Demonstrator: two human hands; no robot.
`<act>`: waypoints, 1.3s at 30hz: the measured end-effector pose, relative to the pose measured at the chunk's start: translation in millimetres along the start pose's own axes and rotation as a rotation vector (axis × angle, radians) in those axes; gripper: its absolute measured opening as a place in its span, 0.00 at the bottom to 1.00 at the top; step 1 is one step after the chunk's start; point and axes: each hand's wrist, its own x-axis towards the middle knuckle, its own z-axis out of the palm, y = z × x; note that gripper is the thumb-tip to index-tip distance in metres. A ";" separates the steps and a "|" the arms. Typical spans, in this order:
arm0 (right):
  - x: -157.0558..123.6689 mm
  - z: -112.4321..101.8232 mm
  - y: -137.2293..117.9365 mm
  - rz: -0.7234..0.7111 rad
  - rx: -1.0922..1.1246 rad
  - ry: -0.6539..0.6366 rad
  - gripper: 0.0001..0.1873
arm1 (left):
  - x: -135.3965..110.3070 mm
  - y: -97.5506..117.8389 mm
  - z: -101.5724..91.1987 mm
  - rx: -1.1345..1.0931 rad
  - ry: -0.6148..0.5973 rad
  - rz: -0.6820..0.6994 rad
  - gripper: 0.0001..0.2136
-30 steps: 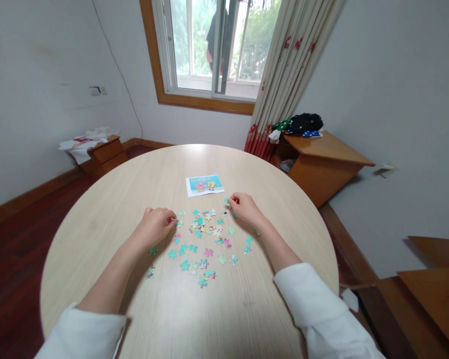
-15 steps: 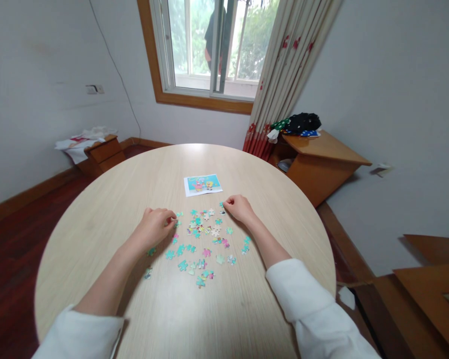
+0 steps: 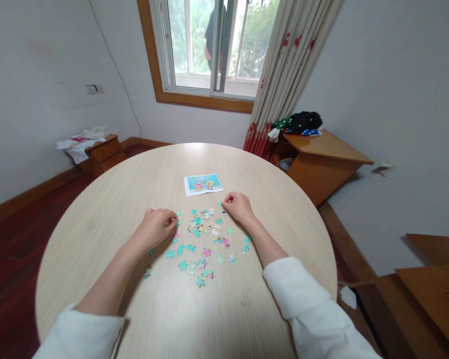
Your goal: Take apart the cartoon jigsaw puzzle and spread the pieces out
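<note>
Jigsaw puzzle pieces (image 3: 197, 225), mostly turquoise with some pink, yellow and white ones, lie scattered over the round table (image 3: 97, 199). At their left edge is my left hand (image 3: 157, 228), fingers curled and closed at the tips; a pale sliver shows there, too small to make out. Turquoise pieces (image 3: 179, 214) lie right by these fingertips. My right hand (image 3: 238, 206) pinches a small turquoise jigsaw piece (image 3: 219, 204) at the upper right of the spread, low over the tabletop. Beyond the pieces lies a printed picture card (image 3: 203, 184) with cartoon figures.
A wooden cabinet (image 3: 322, 149) with a pile of cloths (image 3: 303, 122) stands behind the table on the right, near a curtain (image 3: 284, 65). A small wooden stand (image 3: 107, 152) with white cloth is at the left. A window (image 3: 194, 50) is ahead.
My right hand has shifted very slightly to the left and away from me, the turquoise jigsaw piece moving with it. My left hand stays nearly still.
</note>
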 end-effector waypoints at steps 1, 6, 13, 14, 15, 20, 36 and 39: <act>-0.7 0.4 -0.4 -0.042 0.054 -0.006 0.03 | 0.2 -0.3 0.6 -0.003 0.000 0.000 0.13; -5.1 3.5 -2.1 -0.317 0.212 -0.178 0.08 | 0.8 -0.6 1.2 -0.020 0.000 0.003 0.13; -8.4 2.9 -3.0 -0.401 0.066 -0.294 0.07 | -0.3 4.7 -0.3 -0.035 -0.002 0.008 0.14; -8.6 1.8 -3.7 -0.404 0.069 -0.292 0.07 | -0.4 5.6 -0.5 -0.034 -0.007 0.009 0.13; -8.8 0.7 -4.4 -0.406 0.076 -0.288 0.06 | -0.6 6.2 -0.5 -0.035 -0.011 0.011 0.13; -7.0 0.1 -4.0 -0.322 0.197 -0.219 0.12 | -0.7 7.2 -0.9 -0.035 -0.006 0.014 0.13; 7.9 4.5 17.3 0.083 0.656 -0.060 0.08 | 0.4 4.1 1.3 -0.028 0.010 0.011 0.14; 10.3 -7.7 26.3 0.109 0.605 -0.034 0.07 | 0.3 3.1 1.8 -0.028 0.012 0.009 0.14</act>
